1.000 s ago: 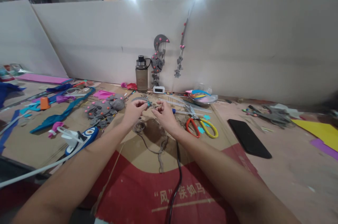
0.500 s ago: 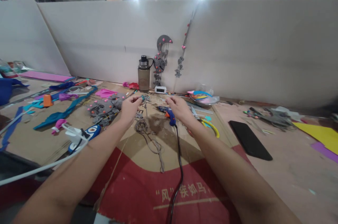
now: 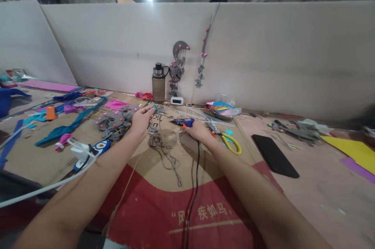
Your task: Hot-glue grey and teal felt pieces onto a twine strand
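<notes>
My right hand (image 3: pixel 197 129) is closed round the handle of a blue glue gun (image 3: pixel 185 122), whose nozzle points left and whose black cord runs down towards me. Between the fingertips of my left hand (image 3: pixel 142 119) is a small teal piece (image 3: pixel 155 107), too small to tell its kind. A grey cord (image 3: pixel 156 141) lies loosely coiled on the cardboard (image 3: pixel 152 171) between my forearms. Beside my left hand sits a heap of grey felt shapes with pink and orange dots (image 3: pixel 115 120). Yellow-handled scissors (image 3: pixel 233 144) lie to the right of my right hand.
A water bottle (image 3: pixel 158 85) and a small white digital display (image 3: pixel 176 101) stand near the white partition (image 3: pixel 263 53), where grey felt strings (image 3: pixel 200 70) hang. A black phone (image 3: pixel 274 156) lies to the right. At left are a white cable (image 3: pixel 43 189) and teal fabric (image 3: pixel 70 124).
My right hand has come down and taken hold of the glue gun, which has turned to lie more level. My left hand still pinches the teal piece, slightly further left.
</notes>
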`<state>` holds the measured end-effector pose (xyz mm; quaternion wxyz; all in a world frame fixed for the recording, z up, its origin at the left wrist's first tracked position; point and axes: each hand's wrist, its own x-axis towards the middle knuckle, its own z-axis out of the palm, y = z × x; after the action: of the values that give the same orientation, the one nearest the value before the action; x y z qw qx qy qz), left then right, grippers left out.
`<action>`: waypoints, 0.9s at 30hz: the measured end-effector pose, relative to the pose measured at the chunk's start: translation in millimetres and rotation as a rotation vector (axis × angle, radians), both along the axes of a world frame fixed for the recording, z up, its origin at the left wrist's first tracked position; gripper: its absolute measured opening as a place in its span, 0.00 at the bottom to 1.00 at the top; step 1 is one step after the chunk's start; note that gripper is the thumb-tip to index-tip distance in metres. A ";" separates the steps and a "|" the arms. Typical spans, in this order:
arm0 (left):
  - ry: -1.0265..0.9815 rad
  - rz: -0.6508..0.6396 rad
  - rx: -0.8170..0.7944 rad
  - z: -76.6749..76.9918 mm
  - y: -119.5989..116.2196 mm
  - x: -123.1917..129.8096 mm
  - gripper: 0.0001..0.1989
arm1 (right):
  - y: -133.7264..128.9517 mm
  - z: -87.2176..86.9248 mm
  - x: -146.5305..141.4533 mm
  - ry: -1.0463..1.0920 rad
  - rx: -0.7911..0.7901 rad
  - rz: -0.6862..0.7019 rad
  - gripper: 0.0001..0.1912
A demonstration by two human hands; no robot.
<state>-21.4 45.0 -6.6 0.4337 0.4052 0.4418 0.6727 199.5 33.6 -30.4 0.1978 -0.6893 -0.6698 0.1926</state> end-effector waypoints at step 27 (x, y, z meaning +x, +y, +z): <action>0.123 -0.003 -0.039 -5.0 0.9 -0.8 0.12 | -34.9 25.8 -44.4 0.536 0.480 0.357 0.16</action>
<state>-22.1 45.9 -11.7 0.4144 0.4381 0.4800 0.6372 155.1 -1.2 -4.5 0.4842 -0.4217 -0.7297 0.2352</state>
